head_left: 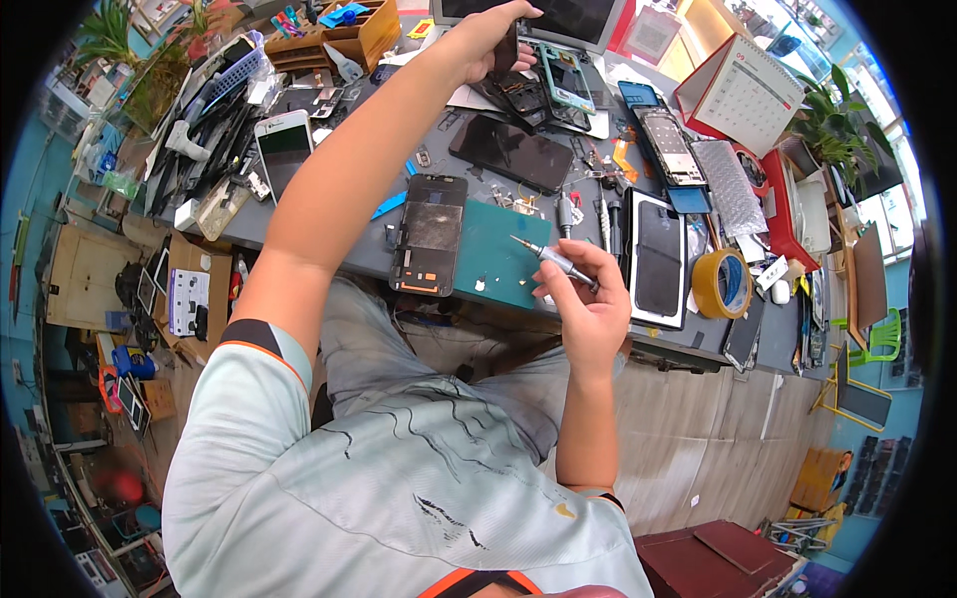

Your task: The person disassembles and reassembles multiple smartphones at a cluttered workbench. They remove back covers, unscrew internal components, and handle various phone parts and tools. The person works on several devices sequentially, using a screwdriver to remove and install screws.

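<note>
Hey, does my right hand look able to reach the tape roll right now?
Probably yes: the white-framed screen between your right hand and the tape roll lies flat, though that hand holds a screwdriver.

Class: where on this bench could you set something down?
The green mat is mostly bare between the dark panel and the right hand, bar small bits. Crowded: beyond it, phones near the left hand; rightward, around the tape.
</note>
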`<state>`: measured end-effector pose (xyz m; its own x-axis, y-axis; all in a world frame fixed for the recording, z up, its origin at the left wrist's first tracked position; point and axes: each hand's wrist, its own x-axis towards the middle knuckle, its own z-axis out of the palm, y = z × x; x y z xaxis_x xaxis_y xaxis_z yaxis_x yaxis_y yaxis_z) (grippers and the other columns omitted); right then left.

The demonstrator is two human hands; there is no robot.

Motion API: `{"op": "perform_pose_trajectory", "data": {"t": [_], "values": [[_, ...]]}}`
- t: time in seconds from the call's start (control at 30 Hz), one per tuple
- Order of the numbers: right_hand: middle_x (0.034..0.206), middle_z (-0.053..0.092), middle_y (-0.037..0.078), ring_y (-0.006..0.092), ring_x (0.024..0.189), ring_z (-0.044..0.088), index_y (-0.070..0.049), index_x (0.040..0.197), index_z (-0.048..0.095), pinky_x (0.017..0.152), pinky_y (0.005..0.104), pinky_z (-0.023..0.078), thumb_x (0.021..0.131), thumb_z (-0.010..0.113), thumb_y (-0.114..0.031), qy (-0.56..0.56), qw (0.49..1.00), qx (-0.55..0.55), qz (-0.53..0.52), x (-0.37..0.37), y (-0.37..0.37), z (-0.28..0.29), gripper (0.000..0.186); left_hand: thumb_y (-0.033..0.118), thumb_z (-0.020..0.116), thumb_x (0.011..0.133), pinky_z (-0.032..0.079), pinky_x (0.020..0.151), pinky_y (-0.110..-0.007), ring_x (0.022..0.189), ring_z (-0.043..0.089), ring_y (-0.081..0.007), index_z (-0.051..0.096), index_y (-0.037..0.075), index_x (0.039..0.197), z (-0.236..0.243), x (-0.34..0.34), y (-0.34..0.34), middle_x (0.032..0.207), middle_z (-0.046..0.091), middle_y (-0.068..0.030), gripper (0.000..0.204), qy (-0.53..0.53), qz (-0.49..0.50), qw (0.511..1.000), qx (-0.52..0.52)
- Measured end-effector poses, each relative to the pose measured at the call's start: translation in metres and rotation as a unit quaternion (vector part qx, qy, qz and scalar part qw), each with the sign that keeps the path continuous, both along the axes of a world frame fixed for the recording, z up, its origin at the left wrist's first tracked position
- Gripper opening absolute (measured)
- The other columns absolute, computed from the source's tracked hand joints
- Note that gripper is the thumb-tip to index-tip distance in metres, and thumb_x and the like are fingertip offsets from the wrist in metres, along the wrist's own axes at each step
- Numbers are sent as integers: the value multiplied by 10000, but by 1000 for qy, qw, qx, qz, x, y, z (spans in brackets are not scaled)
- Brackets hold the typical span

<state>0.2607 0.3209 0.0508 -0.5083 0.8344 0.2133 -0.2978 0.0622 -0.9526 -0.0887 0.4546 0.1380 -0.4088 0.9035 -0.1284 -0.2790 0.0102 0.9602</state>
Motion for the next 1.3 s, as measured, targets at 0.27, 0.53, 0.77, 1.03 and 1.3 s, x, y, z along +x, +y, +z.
{"op": "perform_pose_trajectory", "data": {"t": [0.27, 0.53, 0.77, 1.03, 1.3], "values": [[1148, 734, 155, 182, 955, 754, 56, 1294, 662, 788, 308, 665, 986, 765, 23, 10, 999, -17, 28, 3, 2, 1, 326, 477, 765, 898, 670, 719, -405, 779, 713, -270, 643, 53, 912, -30, -29, 29, 872, 691, -158, 442, -48, -32, 998, -3], [1122, 734, 163, 189, 921, 760, 80, 1255, 664, 777, 315, 665, 990, 753, 35, 10, 1000, -14, 23, 5, 4, 0, 283, 414, 856, 885, 645, 792, -320, 953, 756, -229, 647, -23, 1200, -8, -1, -14, 1076, 724, -146, 578, 58, -3, 998, 35], [1062, 742, 154, 183, 897, 763, 81, 1235, 667, 775, 320, 659, 997, 740, 57, 39, 998, 19, -51, 15, 6, 28, 250, 397, 886, 931, 511, 756, -249, 848, 626, -54, 685, 60, 1128, 13, 87, -117, 1020, 691, -1, 439, 204, -63, 976, 45], [1085, 757, 125, 156, 895, 767, 64, 1211, 702, 782, 265, 631, 983, 789, 17, -7, 985, 100, -139, 19, 12, 70, 248, 322, 700, 1104, 517, 1063, -282, 1217, 644, -108, 525, -47, 1531, -1, 126, -178, 1375, 685, -69, 591, 125, -127, 983, 36], [1055, 760, 96, 131, 920, 743, 54, 1157, 735, 824, 272, 633, 952, 802, 25, -72, 977, 165, -115, 15, -2, 71, 218, 333, 713, 1096, 536, 1038, -272, 1231, 637, -119, 480, -64, 1560, -4, 132, -183, 1402, 662, -91, 654, 102, -136, 985, 42]]}}
